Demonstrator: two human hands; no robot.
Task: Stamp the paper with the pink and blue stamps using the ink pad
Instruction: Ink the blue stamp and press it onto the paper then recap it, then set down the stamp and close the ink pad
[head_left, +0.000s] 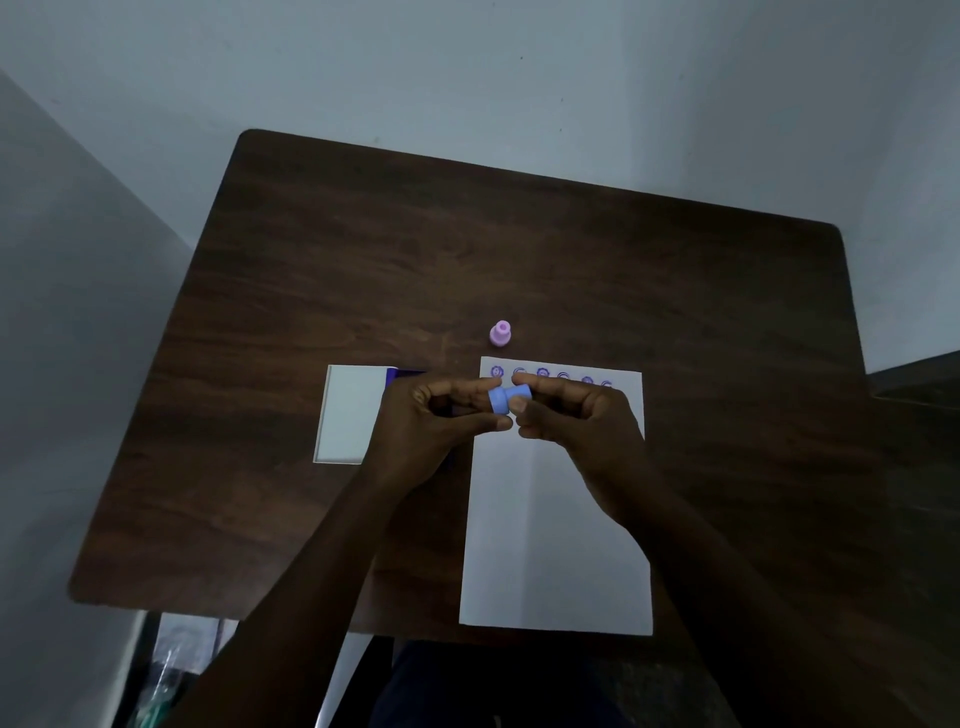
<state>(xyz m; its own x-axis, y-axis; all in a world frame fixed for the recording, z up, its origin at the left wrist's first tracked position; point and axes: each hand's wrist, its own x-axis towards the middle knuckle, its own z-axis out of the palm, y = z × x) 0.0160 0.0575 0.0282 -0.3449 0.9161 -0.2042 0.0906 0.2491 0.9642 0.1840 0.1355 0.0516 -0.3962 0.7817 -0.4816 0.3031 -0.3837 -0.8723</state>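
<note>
Small blue plastic stamp (508, 399) pinched between fingertips of left hand (434, 426) and right hand (576, 421) (both closed on it), held above white paper sheet (556, 545), pink stamp (500, 333) stood upright beyond the sheet's far edge.

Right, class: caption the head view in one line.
Both hands hold the blue stamp over stamped paper; pink stamp stands beyond.

Both forearms enter from the lower edge and converge toward centre, bare to the frame border. Left hand (431, 415): fingers curled, thumb and forefinger extended rightward in a pinch, fingertips meeting those of the other hand. Right hand (576, 415): palm down, wrist angled inward, forefinger and thumb extended leftward in a matching pinch, remaining fingers loosely folded beneath.
</note>
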